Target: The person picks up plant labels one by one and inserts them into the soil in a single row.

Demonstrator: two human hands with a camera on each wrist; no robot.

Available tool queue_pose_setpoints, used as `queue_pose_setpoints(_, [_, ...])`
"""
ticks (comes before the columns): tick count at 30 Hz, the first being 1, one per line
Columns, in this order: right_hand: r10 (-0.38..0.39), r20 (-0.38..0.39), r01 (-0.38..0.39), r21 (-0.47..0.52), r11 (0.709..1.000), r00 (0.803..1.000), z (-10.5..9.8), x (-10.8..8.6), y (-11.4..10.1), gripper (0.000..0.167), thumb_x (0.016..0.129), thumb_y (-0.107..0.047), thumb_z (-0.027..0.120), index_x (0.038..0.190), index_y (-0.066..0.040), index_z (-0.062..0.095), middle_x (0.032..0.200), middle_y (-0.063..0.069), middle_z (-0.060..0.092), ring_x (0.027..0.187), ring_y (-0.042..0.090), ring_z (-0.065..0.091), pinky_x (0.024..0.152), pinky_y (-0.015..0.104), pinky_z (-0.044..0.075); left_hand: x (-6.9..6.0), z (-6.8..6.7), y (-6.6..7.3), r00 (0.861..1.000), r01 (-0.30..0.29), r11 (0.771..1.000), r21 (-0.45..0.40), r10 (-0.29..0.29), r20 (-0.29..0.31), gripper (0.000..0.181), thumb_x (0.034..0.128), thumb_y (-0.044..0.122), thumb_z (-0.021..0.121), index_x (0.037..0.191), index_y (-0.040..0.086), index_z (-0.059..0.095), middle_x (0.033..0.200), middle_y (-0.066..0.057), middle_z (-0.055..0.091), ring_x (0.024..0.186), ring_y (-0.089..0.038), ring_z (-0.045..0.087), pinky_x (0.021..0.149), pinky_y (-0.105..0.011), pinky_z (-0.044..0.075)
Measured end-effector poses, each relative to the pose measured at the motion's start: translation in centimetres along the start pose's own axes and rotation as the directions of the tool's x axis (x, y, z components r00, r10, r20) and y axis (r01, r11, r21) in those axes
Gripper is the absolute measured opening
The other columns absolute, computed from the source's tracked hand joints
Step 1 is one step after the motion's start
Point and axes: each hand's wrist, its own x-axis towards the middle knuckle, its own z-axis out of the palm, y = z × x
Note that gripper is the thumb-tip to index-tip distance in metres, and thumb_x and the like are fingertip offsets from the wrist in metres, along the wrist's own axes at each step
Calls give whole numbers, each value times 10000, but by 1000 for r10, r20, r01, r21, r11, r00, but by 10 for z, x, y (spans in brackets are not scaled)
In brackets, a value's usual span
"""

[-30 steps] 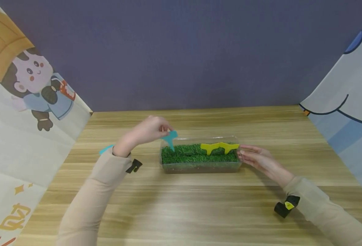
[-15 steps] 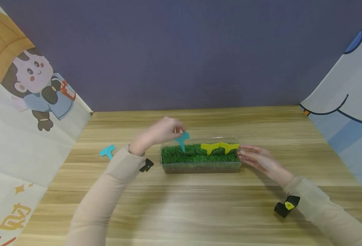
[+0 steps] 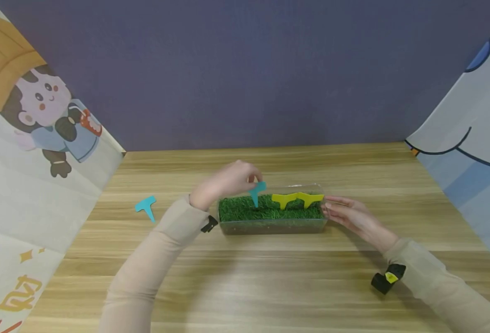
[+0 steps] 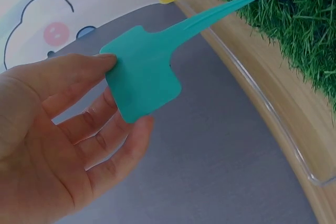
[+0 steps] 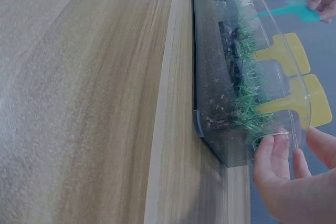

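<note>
Held blue tag [image 4: 142,74] at the grass [image 3: 242,213]

With the clear box [image 3: 272,227] as clock centre, a loose blue tag [image 3: 146,205] lies on the table [image 3: 270,282] at nine. Two yellow tags [image 3: 284,199] stand at two, crowding the held blue tag's path toward three.

The left hand [image 3: 233,178], at ten, pinches its tag, point down at eleven; contact is unclear. The right hand [image 3: 355,219], at three, touches the clear box's end, fingers apart.

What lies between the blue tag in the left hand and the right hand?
Two yellow tags, side by side with their stems in the green grass. The head view shows this.
</note>
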Motion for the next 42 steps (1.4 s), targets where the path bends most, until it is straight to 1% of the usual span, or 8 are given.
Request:
queue_pose_setpoints(5, [1, -1, -1, 6, 1000, 1000, 0, 0, -1, 402, 851, -65, 564, 1215, 5, 411, 974, 13, 638, 924, 123, 592, 896, 267, 433, 4, 4, 1, 1000, -2, 1000, 10, 2, 13, 160, 851, 177, 585, 964, 89, 657, 769, 4, 628, 614, -78, 538, 599, -182, 456])
queue_pose_setpoints(10, [1, -1, -1, 5, 1000, 1000, 0, 0, -1, 470, 850, -65, 564, 1259, 39, 357, 976, 15, 636, 926, 125, 591, 895, 263, 432, 6, 6, 2, 1000, -3, 1000, 22, 2, 12, 148, 844, 157, 591, 956, 87, 658, 768, 13, 620, 612, -81, 534, 581, -179, 451])
queue_pose_setpoints(13, [-1, -1, 1, 11, 1000, 1000, 0, 0, -1, 476, 849, -57, 561, 1263, 45, 349, 973, 18, 636, 923, 127, 592, 889, 259, 436, 7, 7, 2, 1000, -1, 1000, 29, 1, 13, 144, 844, 137, 587, 960, 87, 656, 751, 24, 604, 606, -87, 522, 565, -180, 442])
queue_pose_setpoints(18, [-1, -7, 1, 22, 1000, 1000, 1, 0, -1, 428, 846, -43, 562, 1236, 18, 396, 964, 16, 638, 915, 127, 596, 884, 259, 440, 8, 11, 1, 1000, 6, 999, 41, -7, 21, 153, 840, 101, 574, 971, 92, 652, 725, 32, 580, 598, -94, 500, 550, -181, 430])
queue_pose_setpoints(24, [-7, -2, 7, 24, 1000, 1000, 1, 0, 0, 471, 842, -27, 559, 1260, 43, 353, 962, 13, 635, 915, 124, 594, 876, 249, 444, 11, 15, -1, 999, 14, 999, 51, -16, 36, 146, 841, 99, 575, 966, 97, 651, 727, 25, 573, 614, -98, 501, 567, -184, 435])
queue_pose_setpoints(31, [-15, 20, 13, 70, 997, 1000, 0, 1, 2, 247, 843, 3, 544, 1071, -93, 538, 967, 29, 636, 910, 133, 597, 868, 249, 450, 12, 20, -1, 998, 23, 998, 59, -26, 60, 169, 847, 92, 565, 995, 91, 645, 847, 2, 624, 678, -89, 532, 628, -189, 453])
queue_pose_setpoints(36, [-22, 25, 21, 59, 998, 999, -1, 2, 3, 274, 849, -3, 539, 1115, -56, 498, 972, 29, 633, 912, 131, 594, 868, 248, 450, 13, 24, -2, 997, 34, 997, 73, -39, 74, 189, 843, 77, 558, 1012, 97, 639, 878, -5, 630, 705, -92, 542, 641, -185, 455])
queue_pose_setpoints(42, [-14, 4, 14, 32, 999, 1000, -1, 2, 2, 401, 847, -47, 561, 1210, 13, 402, 971, 24, 629, 917, 128, 591, 876, 249, 445, 15, 27, -1, 996, 30, 996, 87, -37, 82, 204, 836, 59, 556, 1022, 83, 636, 945, -28, 637, 778, -111, 566, 699, -194, 465])
